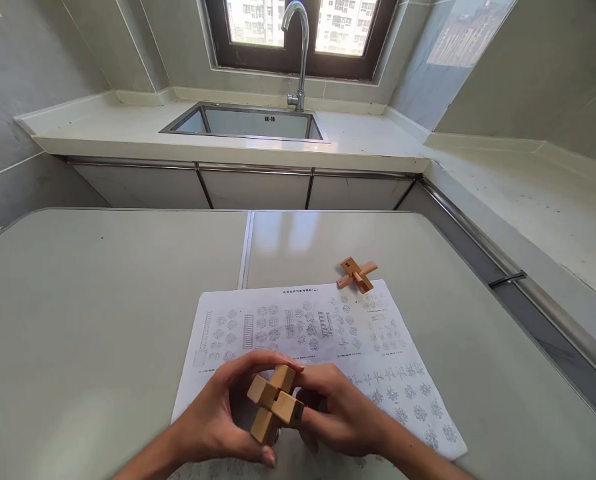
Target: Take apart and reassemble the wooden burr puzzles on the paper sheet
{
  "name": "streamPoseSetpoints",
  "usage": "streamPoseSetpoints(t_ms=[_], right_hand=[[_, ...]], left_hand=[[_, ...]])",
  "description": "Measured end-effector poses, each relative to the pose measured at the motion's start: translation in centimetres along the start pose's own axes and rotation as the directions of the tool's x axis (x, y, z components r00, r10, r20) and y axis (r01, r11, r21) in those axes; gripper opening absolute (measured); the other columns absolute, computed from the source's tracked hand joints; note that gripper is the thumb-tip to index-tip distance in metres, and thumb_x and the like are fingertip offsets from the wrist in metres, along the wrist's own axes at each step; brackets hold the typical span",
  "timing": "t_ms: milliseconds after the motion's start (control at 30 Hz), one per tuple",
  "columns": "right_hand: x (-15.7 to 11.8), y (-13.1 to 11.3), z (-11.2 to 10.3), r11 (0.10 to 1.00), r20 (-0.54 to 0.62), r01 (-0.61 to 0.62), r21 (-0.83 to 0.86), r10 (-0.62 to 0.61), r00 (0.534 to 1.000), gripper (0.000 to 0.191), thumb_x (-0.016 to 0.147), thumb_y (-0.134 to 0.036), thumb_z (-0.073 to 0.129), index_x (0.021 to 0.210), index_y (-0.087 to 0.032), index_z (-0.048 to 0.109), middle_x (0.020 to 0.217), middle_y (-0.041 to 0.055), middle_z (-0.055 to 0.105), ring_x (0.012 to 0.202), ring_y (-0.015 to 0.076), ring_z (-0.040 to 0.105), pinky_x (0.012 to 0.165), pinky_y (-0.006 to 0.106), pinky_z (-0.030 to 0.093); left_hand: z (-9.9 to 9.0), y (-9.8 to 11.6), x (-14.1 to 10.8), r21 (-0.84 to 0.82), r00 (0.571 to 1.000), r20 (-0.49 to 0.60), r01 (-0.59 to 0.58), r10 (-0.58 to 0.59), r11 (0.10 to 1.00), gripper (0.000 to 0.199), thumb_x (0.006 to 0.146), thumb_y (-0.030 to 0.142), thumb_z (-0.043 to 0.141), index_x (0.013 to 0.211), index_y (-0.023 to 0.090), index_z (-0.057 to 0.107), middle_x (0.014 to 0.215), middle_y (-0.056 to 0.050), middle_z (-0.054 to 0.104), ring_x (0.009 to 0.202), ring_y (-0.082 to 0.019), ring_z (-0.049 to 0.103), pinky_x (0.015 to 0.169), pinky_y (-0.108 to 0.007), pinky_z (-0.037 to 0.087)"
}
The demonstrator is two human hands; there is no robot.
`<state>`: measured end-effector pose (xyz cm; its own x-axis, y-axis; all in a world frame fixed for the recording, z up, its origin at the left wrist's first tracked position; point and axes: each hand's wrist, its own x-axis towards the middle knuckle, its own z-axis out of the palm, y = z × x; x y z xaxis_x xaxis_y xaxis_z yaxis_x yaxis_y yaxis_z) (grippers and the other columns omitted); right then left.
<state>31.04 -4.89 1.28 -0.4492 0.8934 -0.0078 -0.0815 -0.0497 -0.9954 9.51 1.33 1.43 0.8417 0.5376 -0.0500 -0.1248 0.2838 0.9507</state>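
A wooden interlocking puzzle (275,405) of several pale blocks is held between both hands, just above a printed sheet. My left hand (223,410) curls round its left side, with fingers over the top and the thumb beneath. My right hand (338,407) pinches the right side; some of its fingers are hidden behind the blocks. A dark mark shows on the right-hand block. Under the hands lies the white instruction sheet (288,313), covered in small diagrams. At its upper right edge rests a cross-shaped wooden puzzle (358,275) marked "2".
The pale table (103,320) has a metal seam running away from me. Beyond its far edge stands a white counter (128,130) with a sink (248,123) and a tall faucet (301,60) below a window. Another counter (538,200) runs along the right.
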Motion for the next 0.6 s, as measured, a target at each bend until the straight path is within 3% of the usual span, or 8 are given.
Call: streamPoseSetpoints(t_ms=[167,367,533,600], right_hand=[[-0.1,0.6,0.0,0.983,-0.117,0.066,-0.169,-0.087,0.989,0.007,0.091,-0.02,0.067,0.083,-0.019,0.066,0.068,-0.0036,0.056,0.054,0.009,0.048,0.053,0.019,0.042],[-0.6,1.8,0.3,0.908,-0.166,0.171,-0.382,-0.25,0.954,0.014,0.087,-0.008,0.061,0.089,-0.021,0.066,0.074,-0.0021,0.061,0.058,0.0101,0.051,0.055,0.019,0.041],[-0.7,3.3,0.4,0.699,-0.238,0.19,-0.689,-0.466,0.852,0.022,0.084,-0.003,0.059,0.092,-0.022,0.065,0.069,-0.0044,0.064,0.052,0.0092,0.053,0.055,0.022,0.038],[-0.7,3.5,0.4,0.682,-0.278,0.173,-0.711,-0.498,0.821,0.021,0.084,-0.004,0.06,0.095,-0.022,0.065,0.071,-0.0046,0.068,0.051,0.0087,0.056,0.057,0.022,0.041]], left_hand=[[0.1,-0.3,0.1,0.106,0.994,-0.041,-0.094,0.098,0.99,0.08,0.062,0.026,0.102,0.134,0.033,0.067,0.12,-0.006,0.073,0.111,-0.029,0.071,0.095,-0.04,0.06],[0.1,-0.9,0.0,0.281,0.974,-0.084,-0.179,0.21,0.943,0.082,0.061,0.027,0.103,0.133,0.037,0.067,0.123,-0.004,0.071,0.112,-0.026,0.069,0.093,-0.034,0.06],[0.1,-1.8,-0.3,0.394,0.958,-0.138,-0.181,0.253,0.901,0.086,0.056,0.022,0.105,0.131,0.037,0.064,0.127,-0.005,0.071,0.118,-0.028,0.068,0.094,-0.035,0.061],[0.2,-2.0,-0.4,0.38,0.959,-0.17,-0.148,0.226,0.913,0.087,0.057,0.023,0.104,0.132,0.035,0.062,0.128,-0.006,0.07,0.116,-0.029,0.069,0.095,-0.036,0.061]])
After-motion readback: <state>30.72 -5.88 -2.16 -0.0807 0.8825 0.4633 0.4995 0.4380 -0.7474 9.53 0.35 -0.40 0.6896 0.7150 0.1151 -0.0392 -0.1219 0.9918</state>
